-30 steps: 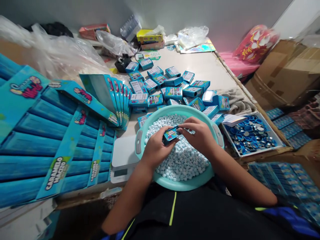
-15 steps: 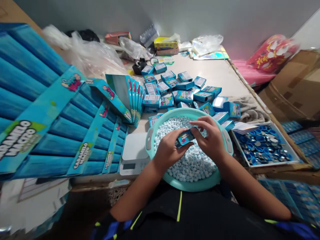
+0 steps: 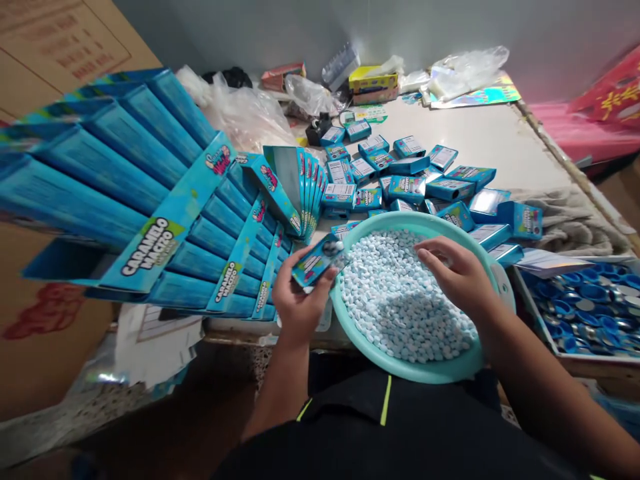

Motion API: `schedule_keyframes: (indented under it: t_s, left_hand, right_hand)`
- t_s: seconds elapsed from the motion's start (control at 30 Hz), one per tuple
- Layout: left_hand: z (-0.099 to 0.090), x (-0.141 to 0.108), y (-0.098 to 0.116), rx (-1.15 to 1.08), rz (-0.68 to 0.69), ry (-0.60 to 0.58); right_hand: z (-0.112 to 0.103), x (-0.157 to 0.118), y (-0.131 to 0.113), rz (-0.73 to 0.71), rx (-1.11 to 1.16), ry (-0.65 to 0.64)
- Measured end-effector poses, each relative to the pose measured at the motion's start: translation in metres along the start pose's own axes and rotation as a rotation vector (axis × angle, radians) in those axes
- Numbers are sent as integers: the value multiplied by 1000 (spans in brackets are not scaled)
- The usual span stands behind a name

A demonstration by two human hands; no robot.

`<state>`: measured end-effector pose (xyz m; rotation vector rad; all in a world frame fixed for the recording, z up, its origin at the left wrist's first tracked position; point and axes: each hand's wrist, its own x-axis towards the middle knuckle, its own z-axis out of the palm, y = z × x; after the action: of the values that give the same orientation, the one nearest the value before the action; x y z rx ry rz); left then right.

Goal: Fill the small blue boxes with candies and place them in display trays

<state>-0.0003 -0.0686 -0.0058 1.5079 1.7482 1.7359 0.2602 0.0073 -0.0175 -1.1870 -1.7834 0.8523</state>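
We've got a small blue cardboard box clenched in our left hand, tilted, just beside the rim of a teal plastic basin. Our right hand is open and empty, fingers loosely curled over the pale blue candies heaped in the basin. Can't tell if the fingertips actually touch them. The candies are small, round and chalky-looking, speckled blue and white. The held box has a colourful logo, but the print is too small for us to read.

Behind the basin, a loose pile of matching boxes sits on the white counter, many showing white labels. To the left, big blue display cartons read CARAMELO plus a second word, maybe MACIZO, though it's hard to make out. On the right, there's a tray of blue and silver lids.
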Motion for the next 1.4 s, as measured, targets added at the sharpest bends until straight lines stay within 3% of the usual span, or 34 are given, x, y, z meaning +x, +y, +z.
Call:
schedule_keyframes:
  t_s: [0.1,0.17,0.3,0.37,0.5,0.63,0.73,0.8,0.93,1.03,1.17,1.27,1.4]
  left_hand:
    - [-34,-2,-19,208,66,93]
    - [-46,-7,-36,286,80,146]
    - [-46,-23,-68,325,-28,87]
    - [-41,-27,-76,350,-89,114]
    - [-37,-22,-74,429,-75,126]
    - [-44,-23,-62,527,200,132]
    - [-67,-43,-61,583,471,156]
    - [-92,-64,-68,564,537,101]
    - [-139,-104,-89,646,320,-22]
    - [-156,-121,-102,749,235,42]
    - [-150,-121,-109,785,236,99]
    - [-134,-110,-103,773,299,-54]
    - [-117,-86,-73,735,455,-264]
  right_hand:
    - [-1,0,0,-12,-54,-106]
    - [-1,-1,1,-28,-88,-180]
    - [1,-3,4,-71,-119,-322]
    - [2,-4,5,-70,-144,-368]
    - [2,-5,7,-68,-161,-397]
    - [2,-7,13,-28,-191,-459]
    - [2,-11,21,-52,-283,-513]
    - [4,-14,26,-105,-368,-556]
    - [7,-17,32,-172,-451,-642]
    - [8,-18,34,-171,-429,-670]
    - [6,-19,35,-129,-424,-696]
    - [4,-17,33,-125,-376,-719]
    - [2,-13,29,-104,-322,-694]
